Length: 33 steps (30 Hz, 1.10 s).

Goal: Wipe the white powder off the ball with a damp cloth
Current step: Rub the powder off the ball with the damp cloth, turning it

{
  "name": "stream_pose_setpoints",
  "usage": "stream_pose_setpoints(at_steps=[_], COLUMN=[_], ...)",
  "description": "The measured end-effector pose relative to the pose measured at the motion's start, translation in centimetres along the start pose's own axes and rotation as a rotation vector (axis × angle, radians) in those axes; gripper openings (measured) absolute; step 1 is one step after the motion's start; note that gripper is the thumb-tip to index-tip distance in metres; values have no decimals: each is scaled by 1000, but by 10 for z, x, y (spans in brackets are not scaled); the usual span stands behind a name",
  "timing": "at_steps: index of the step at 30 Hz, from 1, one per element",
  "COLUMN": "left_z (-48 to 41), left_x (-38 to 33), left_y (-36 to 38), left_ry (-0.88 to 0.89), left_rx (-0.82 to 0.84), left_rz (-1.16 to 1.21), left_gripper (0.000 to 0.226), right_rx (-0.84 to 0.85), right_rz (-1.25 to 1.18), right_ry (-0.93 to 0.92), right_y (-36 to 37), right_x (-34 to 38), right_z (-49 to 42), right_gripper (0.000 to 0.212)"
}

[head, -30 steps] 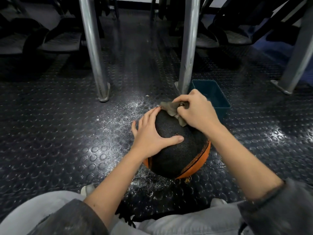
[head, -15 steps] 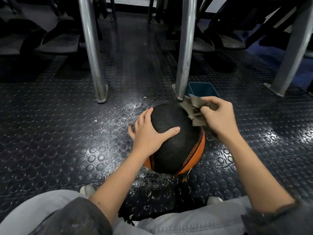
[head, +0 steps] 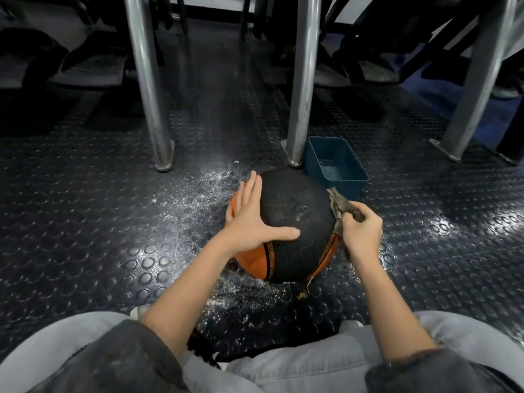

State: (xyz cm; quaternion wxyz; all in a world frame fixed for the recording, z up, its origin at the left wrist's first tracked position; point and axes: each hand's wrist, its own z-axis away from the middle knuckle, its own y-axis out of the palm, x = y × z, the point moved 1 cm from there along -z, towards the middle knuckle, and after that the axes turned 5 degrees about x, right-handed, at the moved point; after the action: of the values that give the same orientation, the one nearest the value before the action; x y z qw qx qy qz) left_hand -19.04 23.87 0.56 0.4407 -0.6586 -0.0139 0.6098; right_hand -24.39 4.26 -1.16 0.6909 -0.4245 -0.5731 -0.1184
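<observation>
The ball sits on the studded floor. The left hand lies flat, fingers straight, against its left side; the right hand pinches the cloth against its right side.

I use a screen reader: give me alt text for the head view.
A person's right hand holds a cloth against the right side of a black and orange ball on a studded floor, while the left hand lies flat on its left side. A blue tub stands behind the ball; white powder dusts the floor.

Teal tub beside metal post; studded black floor.
</observation>
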Motion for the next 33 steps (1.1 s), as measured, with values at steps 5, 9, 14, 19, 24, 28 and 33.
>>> stream_pose_setpoints(at_steps=[5, 9, 14, 19, 24, 28, 33], left_z=[4, 0, -7, -14, -12, -11, -10], left_x=[11, 9, 10, 9, 19, 19, 21], left_y=[-2, -1, -6, -10, -14, -12, -12], left_ry=[167, 182, 139, 107, 81, 106, 115], left_rx=[71, 17, 34, 20, -30, -86, -78], left_rz=[-138, -119, -109, -64, 44, 59, 86], left_gripper=[125, 116, 118, 120, 115, 109, 81], right_rx=[11, 67, -101, -109, -119, 2, 54], right_rz=[-219, 146, 218, 169, -10, 31, 224], right_ry=[-91, -585, -541, -90, -261, -553, -369], right_y=[0, 19, 11, -4, -5, 20, 13], right_x=[25, 32, 10, -5, 28, 51, 30], right_z=[17, 61, 57, 42, 49, 61, 50], right_gripper=[35, 33, 33, 33, 41, 41, 37])
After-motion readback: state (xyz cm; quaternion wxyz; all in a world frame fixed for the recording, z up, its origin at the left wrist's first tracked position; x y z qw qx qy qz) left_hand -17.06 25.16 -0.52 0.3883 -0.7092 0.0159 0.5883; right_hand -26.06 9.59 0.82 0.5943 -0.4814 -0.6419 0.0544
